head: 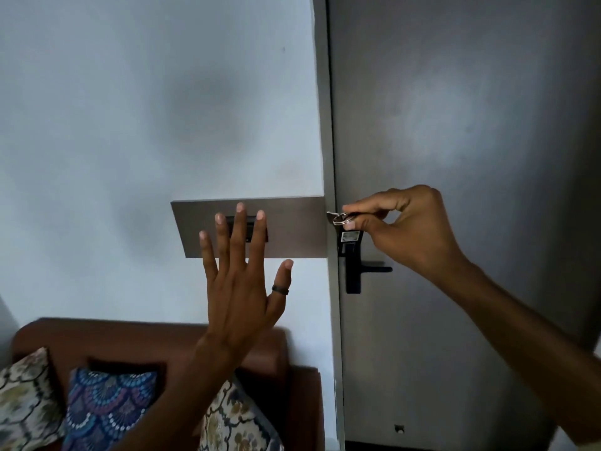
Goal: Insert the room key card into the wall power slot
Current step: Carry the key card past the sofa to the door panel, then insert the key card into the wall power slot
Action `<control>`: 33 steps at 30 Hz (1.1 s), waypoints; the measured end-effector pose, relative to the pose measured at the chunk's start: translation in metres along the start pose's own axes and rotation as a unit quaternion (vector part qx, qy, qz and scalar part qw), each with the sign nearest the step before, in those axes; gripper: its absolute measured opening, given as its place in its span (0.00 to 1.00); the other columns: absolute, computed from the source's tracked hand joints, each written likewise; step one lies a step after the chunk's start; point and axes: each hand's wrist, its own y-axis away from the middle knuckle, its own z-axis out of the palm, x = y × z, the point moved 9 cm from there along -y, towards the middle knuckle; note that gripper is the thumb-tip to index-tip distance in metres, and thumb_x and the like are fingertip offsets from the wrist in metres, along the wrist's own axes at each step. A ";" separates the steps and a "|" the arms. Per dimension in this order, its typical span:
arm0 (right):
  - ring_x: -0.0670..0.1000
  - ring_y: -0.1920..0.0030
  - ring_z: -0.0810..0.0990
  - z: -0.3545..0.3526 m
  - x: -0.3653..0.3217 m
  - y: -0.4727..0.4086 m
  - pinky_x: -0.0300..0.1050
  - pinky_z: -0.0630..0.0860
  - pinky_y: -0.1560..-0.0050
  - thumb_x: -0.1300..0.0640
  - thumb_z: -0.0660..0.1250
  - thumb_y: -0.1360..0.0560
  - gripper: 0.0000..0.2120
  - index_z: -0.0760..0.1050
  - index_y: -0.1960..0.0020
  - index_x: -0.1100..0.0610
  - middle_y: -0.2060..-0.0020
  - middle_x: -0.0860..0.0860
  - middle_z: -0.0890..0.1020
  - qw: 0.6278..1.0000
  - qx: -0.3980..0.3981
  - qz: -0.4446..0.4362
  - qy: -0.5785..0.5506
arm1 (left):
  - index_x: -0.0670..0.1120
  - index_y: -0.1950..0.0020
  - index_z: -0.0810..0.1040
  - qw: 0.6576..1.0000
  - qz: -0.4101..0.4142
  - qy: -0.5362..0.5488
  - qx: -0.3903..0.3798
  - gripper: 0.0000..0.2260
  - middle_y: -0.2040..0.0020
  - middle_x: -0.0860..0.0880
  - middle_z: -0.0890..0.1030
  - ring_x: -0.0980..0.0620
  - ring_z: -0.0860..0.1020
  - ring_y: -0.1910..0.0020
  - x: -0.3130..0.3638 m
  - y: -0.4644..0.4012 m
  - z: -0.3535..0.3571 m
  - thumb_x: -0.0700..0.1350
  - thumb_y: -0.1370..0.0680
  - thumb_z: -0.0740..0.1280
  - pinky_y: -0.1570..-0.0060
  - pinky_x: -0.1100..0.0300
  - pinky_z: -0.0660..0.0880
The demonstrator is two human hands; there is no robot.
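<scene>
- I log the grey door point(455, 157) filling the right half, the pale wall point(130, 125) the left; a brown sofa point(146, 340) with patterned cushions point(107, 408) sits below.
- Brown wall panel point(292, 229) lies just beside the door frame; its dark power slot point(248, 230) is partly hidden behind the left fingers.
- Left hand point(240, 288) is spread wide, palm toward the panel, holding nothing; whether it touches, I cannot tell.
- Right hand point(406, 229) is pinched narrow on the key card point(350, 237), in front of the black door lock point(353, 268), well right of the slot.
- Card hangs dark below the thumb, long axis roughly vertical, free end down; a metal ring point(340, 219) juts left; exact outline unclear against the lock.
- My judgement: carry it left, clear the left fingers, square the leading edge to the slot, push straight.
</scene>
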 end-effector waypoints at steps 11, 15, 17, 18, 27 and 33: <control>0.42 0.64 0.86 0.131 0.086 -0.100 0.45 0.85 0.56 0.67 0.77 0.28 0.08 0.88 0.51 0.59 0.61 0.47 0.88 0.998 -0.058 -0.018 -0.034 | 0.47 0.12 0.53 0.995 -0.086 -0.053 -0.025 0.33 0.11 0.42 0.50 0.38 0.45 0.12 -0.109 0.007 0.089 0.59 0.13 0.57 0.14 0.37 0.44; 0.48 0.61 0.88 0.195 0.118 -0.123 0.50 0.86 0.52 0.64 0.77 0.28 0.06 0.89 0.53 0.55 0.59 0.49 0.89 0.996 -0.078 -0.019 -0.027 | 0.47 0.11 0.51 0.989 -0.106 -0.096 -0.041 0.33 0.11 0.41 0.49 0.39 0.44 0.12 -0.163 0.013 0.126 0.60 0.13 0.55 0.13 0.40 0.41; 0.45 0.61 0.87 0.226 0.136 -0.136 0.46 0.85 0.53 0.62 0.77 0.28 0.06 0.88 0.54 0.53 0.61 0.46 0.89 0.995 -0.092 -0.021 -0.021 | 0.47 0.11 0.51 0.986 -0.116 -0.104 -0.057 0.33 0.11 0.41 0.49 0.39 0.43 0.12 -0.184 0.019 0.152 0.60 0.13 0.54 0.13 0.41 0.41; 0.43 0.62 0.87 0.238 0.143 -0.141 0.43 0.85 0.53 0.62 0.77 0.28 0.05 0.88 0.54 0.53 0.62 0.45 0.88 0.995 -0.098 -0.021 -0.018 | 0.47 0.11 0.51 0.986 -0.113 -0.107 -0.065 0.33 0.11 0.41 0.50 0.39 0.43 0.12 -0.191 0.020 0.165 0.60 0.13 0.54 0.13 0.40 0.41; 0.42 0.63 0.86 0.327 0.204 -0.216 0.34 0.82 0.55 0.59 0.77 0.27 0.05 0.87 0.51 0.54 0.61 0.48 0.88 0.989 -0.141 -0.024 -0.038 | 0.48 0.11 0.53 0.979 -0.145 -0.118 -0.082 0.32 0.11 0.43 0.49 0.42 0.43 0.11 -0.281 0.016 0.275 0.60 0.13 0.54 0.13 0.40 0.45; 0.45 0.63 0.87 0.388 0.234 -0.220 0.50 0.87 0.54 0.61 0.77 0.27 0.06 0.87 0.50 0.56 0.60 0.50 0.89 0.987 -0.156 -0.025 -0.029 | 0.47 0.12 0.55 0.978 -0.152 -0.110 -0.087 0.30 0.11 0.41 0.53 0.39 0.47 0.12 -0.345 0.028 0.339 0.57 0.12 0.54 0.13 0.41 0.45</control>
